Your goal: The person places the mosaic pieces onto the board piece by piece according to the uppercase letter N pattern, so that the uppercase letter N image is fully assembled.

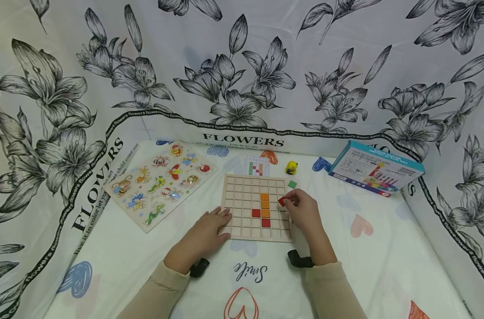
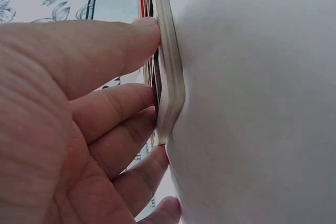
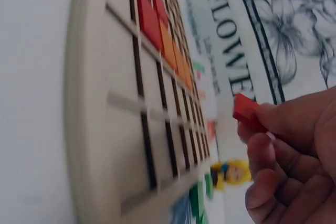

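A square wooden grid board (image 1: 242, 188) lies flat in front of me. Three orange tiles (image 1: 265, 204) form a column on it, with one red tile (image 1: 256, 213) to the left and another red tile (image 1: 265, 223) below them. My left hand (image 1: 207, 230) rests against the board's left edge, thumb and fingers fairly straight along it. Over the right side of the board, my right hand (image 1: 305, 210) pinches a red square tile (image 3: 247, 109) between thumb and fingers, apart from the grid. A green tile (image 1: 292, 184) lies beyond that hand, off the board.
Behind the board lies a small pattern card (image 1: 257, 172), with a yellow toy figure (image 1: 291, 167) to its right. An insect puzzle board (image 1: 146, 217) is at left. A toy box (image 1: 377, 170) stands at back right, before a floral cloth (image 1: 242, 79).
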The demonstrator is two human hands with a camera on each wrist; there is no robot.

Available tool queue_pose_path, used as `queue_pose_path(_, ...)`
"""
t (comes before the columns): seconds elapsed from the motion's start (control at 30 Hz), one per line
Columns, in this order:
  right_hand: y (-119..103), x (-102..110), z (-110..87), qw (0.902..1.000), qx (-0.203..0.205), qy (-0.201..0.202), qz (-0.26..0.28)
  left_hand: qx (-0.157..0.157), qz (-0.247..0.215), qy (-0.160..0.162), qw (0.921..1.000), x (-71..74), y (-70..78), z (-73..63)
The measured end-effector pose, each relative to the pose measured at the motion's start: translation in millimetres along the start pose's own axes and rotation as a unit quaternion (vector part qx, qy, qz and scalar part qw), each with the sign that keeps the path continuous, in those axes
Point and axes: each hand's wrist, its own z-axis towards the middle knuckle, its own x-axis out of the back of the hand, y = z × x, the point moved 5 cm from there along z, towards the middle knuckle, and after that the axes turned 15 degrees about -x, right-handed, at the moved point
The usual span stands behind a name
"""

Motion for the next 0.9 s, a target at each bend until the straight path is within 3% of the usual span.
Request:
queue_pose_path(0.3,-49.3,-50.9,5.1,0.9898,0.109,-0.087,-0.028,0.004,-0.002,-0.003,1.0000,-0.1,-0.2,0.5)
queue_pose_path(0.6,-72.2,-78.5,13.8,0.9805,0.126,-0.125,-0.084,0.003,0.005,-0.004,1.0000,-0.3,-1.5,0.8)
queue_pose_path(0.9,-70.7,-84.4,13.1,0.9781,0.134,-0.128,-0.094,0.000,0.005,-0.004,1.0000,1.7,0.2,0.3)
